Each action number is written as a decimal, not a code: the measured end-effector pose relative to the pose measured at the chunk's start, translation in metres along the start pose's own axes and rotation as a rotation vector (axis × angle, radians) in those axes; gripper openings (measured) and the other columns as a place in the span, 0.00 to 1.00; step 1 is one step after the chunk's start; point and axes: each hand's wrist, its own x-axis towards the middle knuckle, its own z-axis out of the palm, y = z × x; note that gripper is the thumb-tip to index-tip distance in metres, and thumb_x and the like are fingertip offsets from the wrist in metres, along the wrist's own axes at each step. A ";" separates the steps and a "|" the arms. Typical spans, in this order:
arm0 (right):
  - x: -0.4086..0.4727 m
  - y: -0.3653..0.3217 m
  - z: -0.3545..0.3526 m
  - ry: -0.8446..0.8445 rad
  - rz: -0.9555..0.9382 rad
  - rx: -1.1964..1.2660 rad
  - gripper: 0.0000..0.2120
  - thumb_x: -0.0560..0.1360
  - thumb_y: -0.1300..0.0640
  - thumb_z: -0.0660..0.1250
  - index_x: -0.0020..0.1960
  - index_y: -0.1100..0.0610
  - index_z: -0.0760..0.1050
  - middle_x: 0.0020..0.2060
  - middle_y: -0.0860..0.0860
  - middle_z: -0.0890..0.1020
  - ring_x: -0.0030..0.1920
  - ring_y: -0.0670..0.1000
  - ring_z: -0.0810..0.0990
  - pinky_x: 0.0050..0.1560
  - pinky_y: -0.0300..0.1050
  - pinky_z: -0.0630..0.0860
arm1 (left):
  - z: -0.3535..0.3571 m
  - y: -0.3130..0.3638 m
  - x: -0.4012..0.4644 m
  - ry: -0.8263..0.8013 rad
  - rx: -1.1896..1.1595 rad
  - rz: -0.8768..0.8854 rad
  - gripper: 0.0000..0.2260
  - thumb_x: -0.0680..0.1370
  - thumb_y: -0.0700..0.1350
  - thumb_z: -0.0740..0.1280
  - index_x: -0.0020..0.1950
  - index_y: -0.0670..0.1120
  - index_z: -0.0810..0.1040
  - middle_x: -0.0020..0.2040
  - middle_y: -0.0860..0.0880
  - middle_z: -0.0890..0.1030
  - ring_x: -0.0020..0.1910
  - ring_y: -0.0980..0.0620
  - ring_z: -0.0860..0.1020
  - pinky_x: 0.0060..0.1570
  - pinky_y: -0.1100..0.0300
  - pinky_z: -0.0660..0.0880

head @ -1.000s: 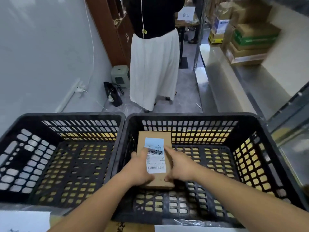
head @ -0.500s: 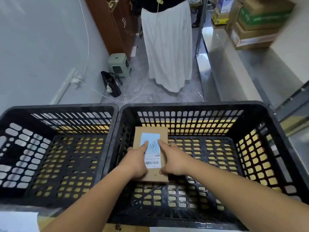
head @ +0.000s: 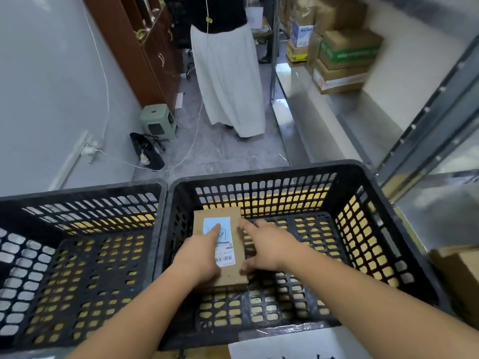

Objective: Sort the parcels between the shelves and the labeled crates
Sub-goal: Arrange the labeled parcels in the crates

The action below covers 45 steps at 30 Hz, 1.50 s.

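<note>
Single head cam only, wide-angle, so no second view shared anything with it. It looked forward and steeply down from above, close over the right black crate (head: pixel 383 203) and left black crate (head: pixel 85 195), both forearms entering from the bottom edge. Upper frame reached the floor (head: pixel 233 151) and metal shelving (head: pixel 425 141) beyond.

Two bare hands lay on a brown parcel (head: pixel 234 265) inside the right black crate (head: pixel 363 229): the left hand (head: pixel 201 257) flat across its label, the right hand (head: pixel 268 246) at its edge. The left crate (head: pixel 77 255) stood alongside.
</note>
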 end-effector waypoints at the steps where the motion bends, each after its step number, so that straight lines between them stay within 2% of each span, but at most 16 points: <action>1: -0.010 0.000 -0.006 0.013 0.027 0.011 0.55 0.69 0.36 0.76 0.83 0.43 0.44 0.75 0.53 0.66 0.73 0.59 0.68 0.72 0.60 0.68 | -0.006 0.001 -0.004 0.001 0.006 0.034 0.49 0.71 0.50 0.75 0.82 0.58 0.45 0.69 0.45 0.70 0.65 0.45 0.73 0.63 0.52 0.75; 4: -0.047 -0.001 -0.023 0.073 0.108 0.045 0.51 0.71 0.36 0.74 0.83 0.43 0.46 0.77 0.52 0.64 0.76 0.58 0.64 0.76 0.63 0.60 | -0.024 0.011 -0.019 0.011 0.073 0.153 0.49 0.72 0.51 0.74 0.82 0.60 0.42 0.77 0.44 0.63 0.71 0.44 0.70 0.64 0.51 0.75; 7: -0.087 -0.005 -0.036 0.177 0.201 0.086 0.49 0.72 0.37 0.73 0.83 0.43 0.48 0.77 0.51 0.65 0.77 0.57 0.64 0.77 0.63 0.58 | -0.041 0.025 -0.031 0.052 0.103 0.296 0.51 0.70 0.53 0.76 0.81 0.61 0.43 0.81 0.47 0.57 0.75 0.44 0.67 0.65 0.48 0.75; 12: -0.161 -0.014 -0.050 0.357 0.390 0.158 0.47 0.74 0.36 0.72 0.83 0.44 0.50 0.80 0.53 0.62 0.78 0.58 0.62 0.77 0.61 0.62 | -0.068 0.062 -0.059 0.114 0.157 0.577 0.49 0.71 0.57 0.76 0.82 0.59 0.47 0.75 0.49 0.68 0.69 0.48 0.72 0.64 0.53 0.75; 15: -0.206 -0.015 -0.048 0.428 0.500 0.185 0.45 0.74 0.34 0.70 0.83 0.44 0.52 0.79 0.54 0.63 0.77 0.59 0.63 0.74 0.60 0.67 | -0.076 0.082 -0.073 0.141 0.168 0.681 0.49 0.68 0.59 0.75 0.81 0.61 0.49 0.73 0.50 0.71 0.63 0.50 0.76 0.60 0.51 0.78; 18: -0.246 -0.018 -0.039 0.484 0.603 0.245 0.44 0.75 0.34 0.70 0.83 0.44 0.52 0.80 0.53 0.61 0.78 0.58 0.63 0.73 0.60 0.68 | -0.077 0.100 -0.091 0.139 0.167 0.807 0.45 0.69 0.61 0.74 0.80 0.60 0.53 0.70 0.50 0.74 0.65 0.49 0.74 0.64 0.52 0.75; 24: -0.315 -0.014 -0.022 0.643 0.751 0.390 0.40 0.74 0.35 0.71 0.80 0.44 0.58 0.74 0.51 0.69 0.70 0.55 0.72 0.69 0.55 0.72 | -0.074 0.152 -0.119 0.128 0.136 0.971 0.45 0.70 0.59 0.75 0.80 0.61 0.52 0.76 0.52 0.68 0.73 0.49 0.68 0.69 0.49 0.72; 29: -0.363 0.019 -0.009 0.715 0.858 0.483 0.41 0.76 0.36 0.70 0.82 0.47 0.58 0.78 0.51 0.65 0.75 0.54 0.68 0.74 0.50 0.67 | -0.069 0.221 -0.138 0.050 0.113 1.134 0.44 0.72 0.54 0.76 0.80 0.61 0.53 0.77 0.53 0.66 0.75 0.50 0.66 0.71 0.50 0.69; 33: -0.385 0.067 0.005 0.719 0.927 0.565 0.42 0.76 0.34 0.68 0.82 0.46 0.55 0.80 0.52 0.61 0.74 0.55 0.70 0.74 0.51 0.68 | -0.062 0.288 -0.135 0.056 0.182 1.217 0.43 0.72 0.56 0.76 0.81 0.61 0.54 0.78 0.52 0.65 0.77 0.47 0.62 0.74 0.46 0.66; 37: -0.392 0.120 0.018 0.742 0.971 0.638 0.43 0.75 0.33 0.68 0.83 0.45 0.52 0.80 0.52 0.59 0.75 0.56 0.68 0.74 0.54 0.68 | -0.052 0.345 -0.120 0.040 0.256 1.219 0.43 0.71 0.60 0.75 0.80 0.62 0.54 0.78 0.51 0.65 0.76 0.45 0.63 0.73 0.45 0.65; 45: -0.369 0.189 0.034 0.806 1.113 0.860 0.47 0.75 0.31 0.67 0.82 0.38 0.41 0.83 0.55 0.49 0.81 0.62 0.57 0.77 0.62 0.62 | -0.023 0.419 -0.074 -0.016 0.334 1.171 0.34 0.74 0.63 0.70 0.77 0.65 0.59 0.77 0.47 0.64 0.75 0.42 0.63 0.72 0.46 0.66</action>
